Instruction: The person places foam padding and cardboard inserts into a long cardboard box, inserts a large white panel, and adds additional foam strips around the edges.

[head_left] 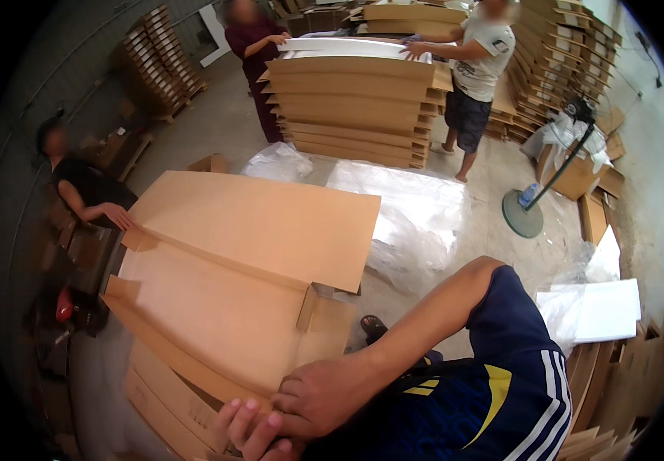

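Observation:
A large brown cardboard box lies opened out in front of me, its long flap folded back on the far side and low walls standing along its edges. My right hand is at the near right corner of the box, its fingers curled in. Just below it and touching it is my left hand, fingers bent with the tips upward. The two hands overlap, and whatever lies between their fingers is hidden. At the far left end, a co-worker's hand rests on the box edge.
More flat cardboard lies beneath the box. Plastic-wrapped white panels lie behind it. Two people stand at a tall carton stack farther back. A fan stand is on the right, near white sheets.

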{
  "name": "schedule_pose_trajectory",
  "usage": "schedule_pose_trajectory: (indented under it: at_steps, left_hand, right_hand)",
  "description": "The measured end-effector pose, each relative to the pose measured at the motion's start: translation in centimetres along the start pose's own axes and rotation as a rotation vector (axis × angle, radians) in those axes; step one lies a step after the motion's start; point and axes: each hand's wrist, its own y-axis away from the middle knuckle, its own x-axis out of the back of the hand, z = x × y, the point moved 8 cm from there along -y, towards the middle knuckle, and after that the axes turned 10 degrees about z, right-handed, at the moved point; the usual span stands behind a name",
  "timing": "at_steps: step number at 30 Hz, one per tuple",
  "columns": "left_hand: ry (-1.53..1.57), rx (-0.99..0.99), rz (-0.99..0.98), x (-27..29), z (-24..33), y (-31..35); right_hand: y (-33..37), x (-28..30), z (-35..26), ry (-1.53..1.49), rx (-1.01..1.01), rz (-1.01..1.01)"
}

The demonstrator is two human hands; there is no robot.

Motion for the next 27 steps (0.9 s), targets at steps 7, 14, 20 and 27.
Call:
schedule_pose_trajectory:
  at_steps: [7,14,20,27]
  left_hand:
    - [0.111,-0.129,0.118,0.6,1.1,2.4]
    - [0.178,-0.128,0.646,0.5,2.0,1.3]
    - [-0.112,-0.297,1.069,8.8,0.3,-3.4]
    - [-0.262,-0.474,1.02,1.1,0.4,-7.4]
  right_hand:
    - [0.8,-0.1,-3.4,0.156,-0.081,-0.078]
    - [1.7,1.8,-1.8,0.13,-0.278,-0.296]
    - [9.1,15.1,4.5,0.387,-0.78,-0.101]
    - [12.2,23.1,0.1,0.232,-0.785,0.276]
